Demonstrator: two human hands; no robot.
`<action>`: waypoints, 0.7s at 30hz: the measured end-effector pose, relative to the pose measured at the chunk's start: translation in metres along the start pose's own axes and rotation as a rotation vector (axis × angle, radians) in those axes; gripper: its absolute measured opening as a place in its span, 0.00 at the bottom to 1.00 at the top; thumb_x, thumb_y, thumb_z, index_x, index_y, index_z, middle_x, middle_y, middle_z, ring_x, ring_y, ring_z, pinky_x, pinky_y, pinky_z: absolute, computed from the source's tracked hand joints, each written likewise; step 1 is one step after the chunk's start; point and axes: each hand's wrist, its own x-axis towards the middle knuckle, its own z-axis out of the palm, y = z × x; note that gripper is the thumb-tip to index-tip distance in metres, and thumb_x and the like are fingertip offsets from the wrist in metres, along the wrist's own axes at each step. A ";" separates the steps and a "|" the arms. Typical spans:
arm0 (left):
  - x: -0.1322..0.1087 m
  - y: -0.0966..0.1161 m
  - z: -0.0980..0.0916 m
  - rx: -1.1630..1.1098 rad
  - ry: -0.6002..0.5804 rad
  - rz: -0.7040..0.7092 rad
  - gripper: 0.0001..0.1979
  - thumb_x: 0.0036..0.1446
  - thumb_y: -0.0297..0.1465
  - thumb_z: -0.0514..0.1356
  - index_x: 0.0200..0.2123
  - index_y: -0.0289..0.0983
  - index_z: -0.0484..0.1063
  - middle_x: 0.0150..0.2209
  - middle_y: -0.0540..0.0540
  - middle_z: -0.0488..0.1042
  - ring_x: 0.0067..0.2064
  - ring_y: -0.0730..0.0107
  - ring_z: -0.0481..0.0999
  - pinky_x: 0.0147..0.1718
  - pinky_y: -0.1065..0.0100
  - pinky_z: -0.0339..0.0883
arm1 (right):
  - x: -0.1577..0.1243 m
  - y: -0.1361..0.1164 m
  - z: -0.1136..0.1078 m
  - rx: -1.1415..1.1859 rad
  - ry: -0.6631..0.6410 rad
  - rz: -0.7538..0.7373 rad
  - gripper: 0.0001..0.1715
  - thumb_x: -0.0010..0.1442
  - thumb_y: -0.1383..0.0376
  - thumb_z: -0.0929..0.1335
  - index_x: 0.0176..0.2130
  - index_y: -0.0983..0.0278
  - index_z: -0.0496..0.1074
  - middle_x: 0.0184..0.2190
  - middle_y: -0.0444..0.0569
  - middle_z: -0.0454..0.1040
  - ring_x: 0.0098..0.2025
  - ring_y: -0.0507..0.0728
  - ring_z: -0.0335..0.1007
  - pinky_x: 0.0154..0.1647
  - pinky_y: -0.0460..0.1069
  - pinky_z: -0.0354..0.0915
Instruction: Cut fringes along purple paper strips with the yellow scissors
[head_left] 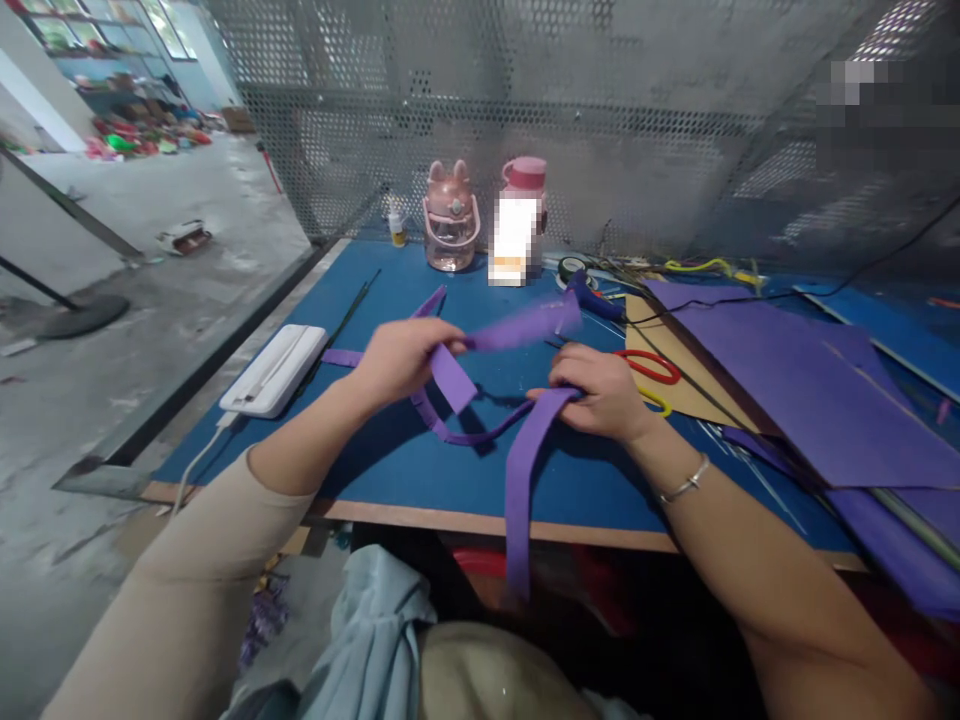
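Observation:
Flat purple strips run through both of my hands above the blue tabletop (360,460). My left hand (409,355) is closed on a purple strip (454,380), whose short end sticks out below the fingers; a blurred length reaches right from the same hand. My right hand (600,390) pinches another purple strip (519,480) that hangs over the table's front edge. Between the hands a narrow purple band (465,438) curves in a loop. Scissors with red and yellow handles (651,366) lie just beyond my right hand, partly hidden by it.
A white power bank (276,370) with a cable lies at left. At the back stand a pink bottle (450,225), a second pink-capped bottle (525,175) and a small dropper bottle (397,225). A blue glue gun (592,298) and purple sheets (810,390) occupy the right.

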 end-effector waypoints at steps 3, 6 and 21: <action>-0.003 0.012 0.015 -0.040 -0.296 0.207 0.12 0.63 0.35 0.56 0.41 0.38 0.77 0.36 0.47 0.79 0.38 0.71 0.77 0.36 0.73 0.64 | 0.000 -0.009 -0.001 -0.049 0.123 -0.067 0.13 0.54 0.62 0.71 0.41 0.63 0.74 0.43 0.55 0.74 0.43 0.59 0.72 0.38 0.50 0.68; -0.004 0.020 0.020 0.031 -0.313 0.293 0.11 0.63 0.35 0.56 0.41 0.38 0.77 0.37 0.46 0.79 0.39 0.69 0.76 0.37 0.71 0.65 | 0.000 -0.016 0.002 -0.089 0.005 -0.095 0.36 0.54 0.68 0.69 0.61 0.59 0.61 0.64 0.57 0.57 0.52 0.61 0.69 0.42 0.52 0.70; -0.005 0.033 0.002 0.354 -0.354 0.146 0.10 0.63 0.26 0.52 0.44 0.37 0.71 0.37 0.45 0.77 0.37 0.66 0.76 0.29 0.69 0.63 | -0.014 -0.046 -0.017 0.069 -0.233 0.064 0.12 0.62 0.56 0.65 0.41 0.52 0.77 0.47 0.50 0.77 0.39 0.57 0.74 0.39 0.52 0.69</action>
